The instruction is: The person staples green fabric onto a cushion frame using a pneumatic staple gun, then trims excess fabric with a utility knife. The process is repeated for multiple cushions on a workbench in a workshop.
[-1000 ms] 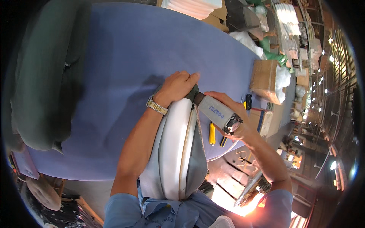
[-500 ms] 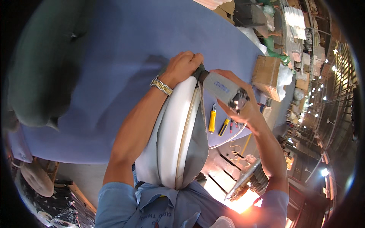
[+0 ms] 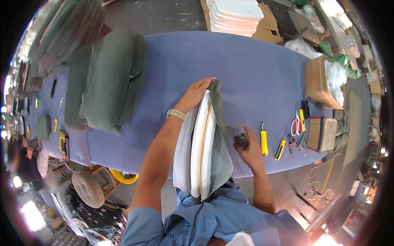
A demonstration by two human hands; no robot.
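Across the middle of the scene, a big blue surface [image 3: 180, 57] w/ most of the gear on it. Over on its L, dk green cushions [image 3: 111, 82], two side by side, the R one the bulkier.

Ctr, at the near edge: layered pad [image 3: 196, 143], stood on its narrow side, near end right by the person's blue shirt [image 3: 197, 221], far end out over the surface. White foam w/ a thin tan strip [image 3: 202, 151] running lengthwise, grey sheet [image 3: 221, 164] on the R side, more grey on the L, & dk green cloth [image 3: 218, 100] at the far end & partway down the R.

Far side, R of ctr, beyond the surface: stack of white sheets [image 3: 236, 18]. Far R: open cardboard box [image 3: 315, 82] w/ white plastic-looking stuff [image 3: 334, 82] in it; smaller wooden box [image 3: 327, 135] nearer.

L grip [image 3: 196, 96]: bent over the pad's far end, fingers closed on the cloth there. R grip [image 3: 251, 152]: R of the pad, apart from it, fingers curled round a dk tool [image 3: 241, 140], too blurred to ID.

Btwn R grip & wooden box, smaller stuff: yellow-handled cutter [image 3: 263, 141], red-handled scissors [image 3: 294, 128], yellow/blk screwdriver [image 3: 280, 149]. Metal watch [image 3: 176, 114] on L wrist.
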